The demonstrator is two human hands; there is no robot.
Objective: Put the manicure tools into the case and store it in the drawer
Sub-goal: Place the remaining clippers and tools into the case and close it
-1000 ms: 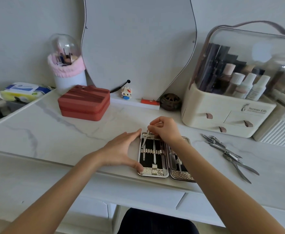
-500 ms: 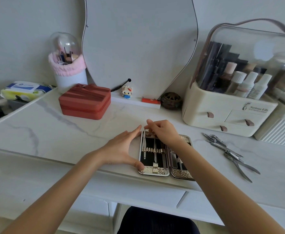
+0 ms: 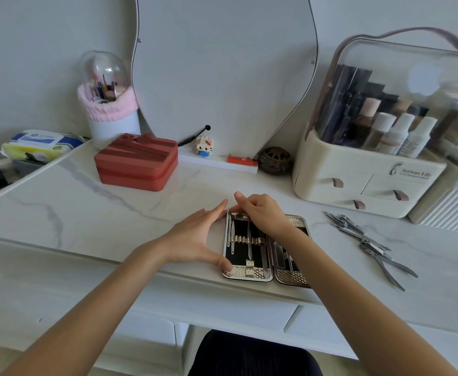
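Note:
The open manicure case [image 3: 245,276], silver with a black lining, lies near the desk's front edge. Several thin tools sit under the strap in its left half. My left hand [image 3: 192,240] rests flat against the case's left side, with the thumb on the near corner and the forefinger at the far corner. My right hand [image 3: 263,213] is curled over the far end of the left half and pinches the top of a thin tool [image 3: 249,240] there. Several loose metal tools [image 3: 368,242] lie on the marble to the right. A closed drawer front [image 3: 222,308] shows below the desk edge.
A red zip box [image 3: 138,161] stands at back left. A cream cosmetics organiser [image 3: 358,169] stands at back right, and a mirror [image 3: 222,77] leans on the wall behind. A brush holder [image 3: 111,115] and a wipes pack [image 3: 40,143] are far left.
My right hand has pushed the thin tool down into the left half of the case and now sits lower over its far end. My left hand has stayed against the case.

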